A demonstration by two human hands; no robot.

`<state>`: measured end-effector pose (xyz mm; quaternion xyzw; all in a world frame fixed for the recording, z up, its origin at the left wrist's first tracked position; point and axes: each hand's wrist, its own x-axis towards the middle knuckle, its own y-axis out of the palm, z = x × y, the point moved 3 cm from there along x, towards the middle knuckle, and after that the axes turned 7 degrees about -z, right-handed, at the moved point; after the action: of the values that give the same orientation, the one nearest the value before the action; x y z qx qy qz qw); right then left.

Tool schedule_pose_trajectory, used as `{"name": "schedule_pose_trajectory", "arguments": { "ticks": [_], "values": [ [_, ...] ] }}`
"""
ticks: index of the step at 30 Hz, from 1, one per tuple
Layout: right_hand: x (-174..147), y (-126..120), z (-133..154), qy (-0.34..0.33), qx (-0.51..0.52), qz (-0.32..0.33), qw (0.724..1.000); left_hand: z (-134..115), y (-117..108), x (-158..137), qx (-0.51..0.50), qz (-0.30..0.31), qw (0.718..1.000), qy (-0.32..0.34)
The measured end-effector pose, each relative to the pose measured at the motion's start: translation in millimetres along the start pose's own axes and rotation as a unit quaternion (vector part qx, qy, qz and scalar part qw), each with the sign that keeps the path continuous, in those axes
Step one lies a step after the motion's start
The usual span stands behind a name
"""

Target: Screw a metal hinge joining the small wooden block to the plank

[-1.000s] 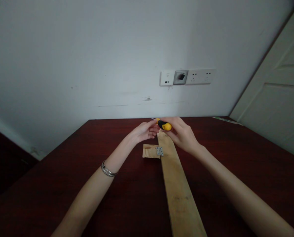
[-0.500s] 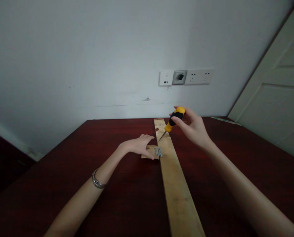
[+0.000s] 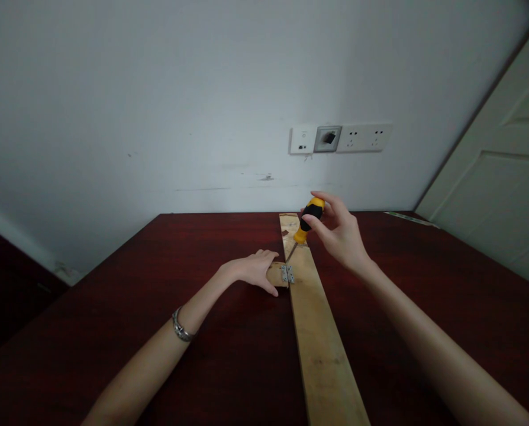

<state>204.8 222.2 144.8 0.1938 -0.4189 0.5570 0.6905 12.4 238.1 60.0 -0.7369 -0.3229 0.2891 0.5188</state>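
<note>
My right hand grips a yellow-and-black screwdriver by its handle, the shaft slanting down to the left. Its tip is at the upper edge of a metal hinge, though I cannot tell whether it sits in a screw. The hinge spans the joint between a long wooden plank and a small wooden block. With thumb and fingers on opposite sides, my left hand holds that block against the plank's left edge and hides the block's left end.
Everything lies on a dark red tabletop against a white wall. Sockets and switches are on the wall. A thin strip lies at the back right, near a white door.
The screwdriver has come down and slightly left, its tip now at the hinge. My left hand has shifted right and closed around the small block.
</note>
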Motion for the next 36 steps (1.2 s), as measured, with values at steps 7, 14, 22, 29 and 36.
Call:
{"name": "schedule_pose_trajectory", "arguments": {
  "ticks": [7, 14, 22, 29, 36],
  "values": [
    [-2.3, 5.4, -2.9, -0.001, -0.007, 0.007, 1.000, 2.6, 3.7, 1.4, -0.014, 0.013, 1.000, -0.001],
    [-2.9, 7.7, -5.3, 0.008, 0.024, 0.007, 1.000, -1.1, 2.4, 0.5, -0.019, 0.011, 1.000, -0.001],
    [-2.5, 7.1, -5.4, -0.002, 0.015, 0.007, 1.000, -5.4, 0.1, 0.8, -0.019, 0.007, 0.999, 0.036],
    [-4.5, 7.3, -5.4, -0.007, 0.008, 0.030, 0.999, -3.2, 2.1, 0.5, -0.044, 0.001, 0.998, 0.038],
    [-5.8, 8.1, -5.1, 0.000, 0.025, 0.052, 0.998, -3.6, 1.1, -0.3, -0.051, -0.001, 0.998, 0.036]
  ]
}}
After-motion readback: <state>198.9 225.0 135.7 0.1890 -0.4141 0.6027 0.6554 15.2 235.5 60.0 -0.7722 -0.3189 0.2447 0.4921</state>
